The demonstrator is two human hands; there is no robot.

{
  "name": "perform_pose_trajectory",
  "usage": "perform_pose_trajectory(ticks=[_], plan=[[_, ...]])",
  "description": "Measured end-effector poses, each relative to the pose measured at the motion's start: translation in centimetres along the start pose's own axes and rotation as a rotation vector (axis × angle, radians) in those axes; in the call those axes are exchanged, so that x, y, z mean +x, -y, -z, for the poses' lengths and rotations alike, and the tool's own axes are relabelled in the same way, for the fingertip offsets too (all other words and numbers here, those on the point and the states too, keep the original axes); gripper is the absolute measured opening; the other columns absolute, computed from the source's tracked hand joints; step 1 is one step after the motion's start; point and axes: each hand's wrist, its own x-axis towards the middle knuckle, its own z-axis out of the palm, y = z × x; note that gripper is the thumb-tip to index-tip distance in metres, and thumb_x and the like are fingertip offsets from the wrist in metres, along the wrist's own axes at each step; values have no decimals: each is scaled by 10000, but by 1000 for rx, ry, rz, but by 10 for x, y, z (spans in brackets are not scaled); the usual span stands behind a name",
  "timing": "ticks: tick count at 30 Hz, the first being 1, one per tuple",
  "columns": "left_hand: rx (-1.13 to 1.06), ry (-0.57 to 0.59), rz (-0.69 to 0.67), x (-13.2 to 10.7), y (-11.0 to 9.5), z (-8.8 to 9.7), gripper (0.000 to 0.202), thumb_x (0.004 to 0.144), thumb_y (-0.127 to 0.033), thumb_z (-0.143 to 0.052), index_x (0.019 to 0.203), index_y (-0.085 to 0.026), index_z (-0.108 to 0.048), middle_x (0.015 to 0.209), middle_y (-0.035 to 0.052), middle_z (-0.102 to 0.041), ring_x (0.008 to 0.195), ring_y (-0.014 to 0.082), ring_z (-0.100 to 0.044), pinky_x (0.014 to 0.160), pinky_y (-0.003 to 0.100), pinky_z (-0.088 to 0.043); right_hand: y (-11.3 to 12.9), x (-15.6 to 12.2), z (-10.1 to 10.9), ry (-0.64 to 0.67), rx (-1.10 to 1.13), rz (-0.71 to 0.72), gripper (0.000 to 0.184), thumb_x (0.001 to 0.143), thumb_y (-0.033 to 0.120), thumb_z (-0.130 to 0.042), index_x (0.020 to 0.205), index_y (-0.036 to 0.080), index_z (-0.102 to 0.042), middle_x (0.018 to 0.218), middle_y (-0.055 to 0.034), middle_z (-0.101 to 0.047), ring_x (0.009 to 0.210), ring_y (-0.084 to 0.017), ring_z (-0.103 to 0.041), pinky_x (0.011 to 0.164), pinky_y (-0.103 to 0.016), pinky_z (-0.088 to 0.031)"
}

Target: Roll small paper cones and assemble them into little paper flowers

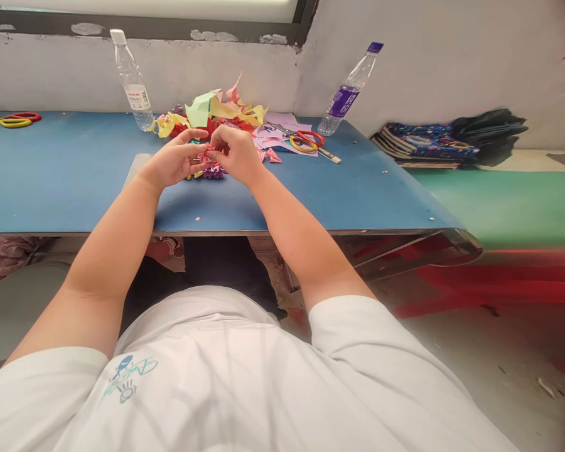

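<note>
Above the blue table (94, 182), my left hand (175, 159) curls its fingers around a small cluster of pink folded paper (207, 152). From the other side my right hand (238, 154) pinches the same cluster between thumb and fingers. Part of the paper is hidden behind the fingers. Purple folded paper (214, 172) lies on the table just below the hands. Beyond them rises a heap of crumpled yellow, green and red paper (200, 110). A small pink folded piece (273, 156) lies to the right of my right hand.
Red-and-yellow scissors (306, 141) rest on lilac paper sheets (282, 122), with a pen-like stick (329, 156) beside them. Two plastic bottles, one white-capped (135, 94) and one purple-labelled (344, 100), stand at the back. More scissors (19, 118) lie far left. Folded cloth (424, 141) sits right.
</note>
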Motion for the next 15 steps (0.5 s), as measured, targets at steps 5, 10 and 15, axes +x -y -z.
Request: perform_pose_trajectory(ticks=[5, 10, 15], plan=[[11, 27, -22, -1, -1, -2, 276, 944, -222, -1014, 1160, -254, -846, 1059, 29, -883, 1071, 231, -932, 1156, 411, -758, 3, 0, -2, -34, 35, -44, 360, 1218, 577, -867, 1124, 299, -658, 1066, -48, -755, 1019, -290, -757, 1097, -563, -761], [1, 15, -19, -3, -1, -3, 235, 960, -230, -1024, 1005, -232, -793, 1002, 27, -844, 973, 200, -907, 1146, 385, -763, 4, 0, -5, -67, 63, -40, 306, 1215, 527, -849, 1141, 299, -658, 1053, -32, -759, 1021, -279, -786, 1111, -552, -780], [21, 1, -35, -4, -2, -3, 300, 935, -203, -1063, 965, -232, -766, 987, 21, -821, 996, 201, -900, 1196, 420, -757, -1, -1, -9, -74, 66, -14, 287, 1227, 537, -816, 1197, 298, -659, 1083, -24, -781, 1046, -270, -822, 1139, -555, -780]])
